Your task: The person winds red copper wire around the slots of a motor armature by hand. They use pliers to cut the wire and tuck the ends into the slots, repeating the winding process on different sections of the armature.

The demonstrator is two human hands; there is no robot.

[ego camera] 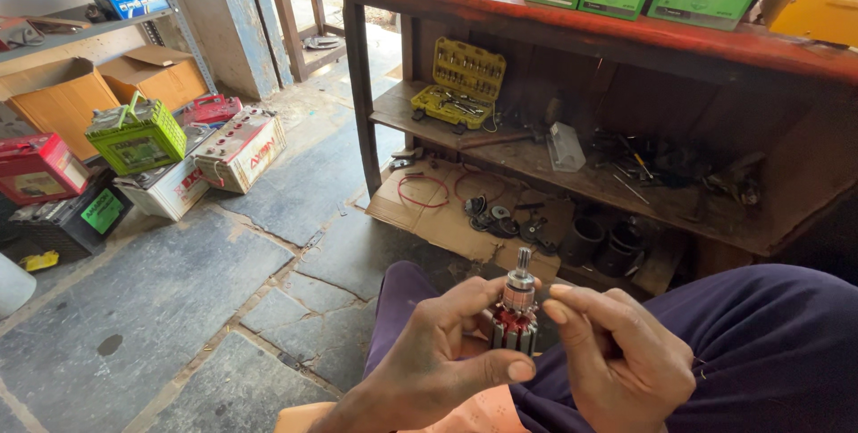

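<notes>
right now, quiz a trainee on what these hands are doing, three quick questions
1. True or false: the left hand holds the motor armature with its shaft pointing up.
2. Where is the open yellow socket set? A) on the stone floor B) on the wooden bench shelf C) in a cardboard box
3. Which hand has its fingers at the armature's upper part?

Key: 1 true; 2 B; 3 the right hand.
</notes>
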